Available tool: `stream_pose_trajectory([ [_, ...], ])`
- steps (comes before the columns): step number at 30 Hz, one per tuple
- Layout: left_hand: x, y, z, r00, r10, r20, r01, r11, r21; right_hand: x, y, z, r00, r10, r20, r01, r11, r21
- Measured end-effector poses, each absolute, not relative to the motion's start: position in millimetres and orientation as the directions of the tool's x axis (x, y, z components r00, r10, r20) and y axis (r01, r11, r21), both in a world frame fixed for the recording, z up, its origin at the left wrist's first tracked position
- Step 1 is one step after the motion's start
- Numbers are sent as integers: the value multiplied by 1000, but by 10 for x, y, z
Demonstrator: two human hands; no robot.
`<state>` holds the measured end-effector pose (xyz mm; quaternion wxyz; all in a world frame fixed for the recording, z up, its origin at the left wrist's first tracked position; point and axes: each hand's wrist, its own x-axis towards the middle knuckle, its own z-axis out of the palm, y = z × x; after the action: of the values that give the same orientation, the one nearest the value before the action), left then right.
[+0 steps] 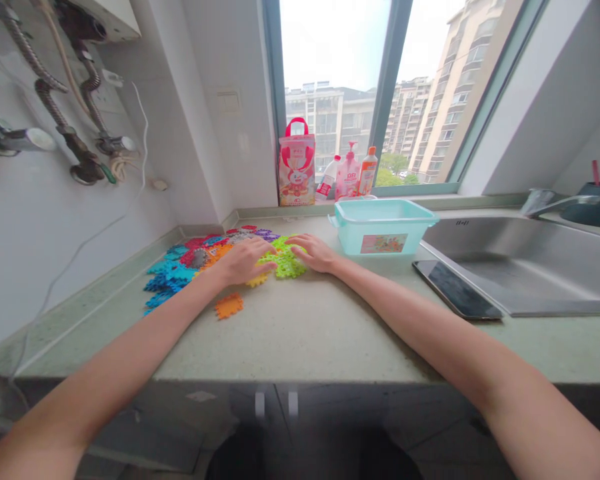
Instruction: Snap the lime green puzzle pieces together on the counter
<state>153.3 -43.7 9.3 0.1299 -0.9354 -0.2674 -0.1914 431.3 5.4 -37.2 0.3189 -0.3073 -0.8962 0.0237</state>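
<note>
My left hand [245,259] rests over the pile of flat, notched-edge pieces, its fingers spread at the yellow and lime-green ones. From the other side, my right hand [314,252] reaches its outstretched fingertips to the lime-green pieces [291,267]. Neither hand is closed round a piece. Blue pieces [167,283] lie left of my left hand, with red, orange, grey and purple ones behind. A yellow piece [258,279] shows under my left hand. One orange piece [229,306] lies apart, nearer the counter's front. My left hand hides part of the pile.
A mint-green plastic tub [387,227] stands right of my right hand. Beside the steel sink [530,267] lies a dark phone [455,290]. On the windowsill are a pink bag [297,170] and several bottles [349,175]. A white cable [87,243] hangs at the left wall.
</note>
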Motion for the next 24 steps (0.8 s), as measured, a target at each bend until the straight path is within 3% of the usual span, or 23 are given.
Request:
stream_pose_trajectory([
  [4,1401,-448,96,781,505,367,573,-814,-99,4187,-155,-291,-706,456,541,412,887,-210],
  [12,1327,-512,119,744,609,274,639,-769,-27,3964,-381,-263,-725,498,476,485,860,-160],
  [14,1336,-549,156,738,623,261,657,-751,-65,3955,-359,-281,-666,520,536,479,848,-228],
  [17,1397,-626,201,742,610,278,659,-740,-136,3969,-269,-292,-447,647,617,504,752,-424],
  [20,1545,-707,198,766,563,311,622,-771,-138,4034,-125,-279,-185,787,588,499,591,-634],
  [24,1775,-743,113,772,546,326,607,-785,-124,4166,55,-274,-97,843,528,501,500,-706],
])
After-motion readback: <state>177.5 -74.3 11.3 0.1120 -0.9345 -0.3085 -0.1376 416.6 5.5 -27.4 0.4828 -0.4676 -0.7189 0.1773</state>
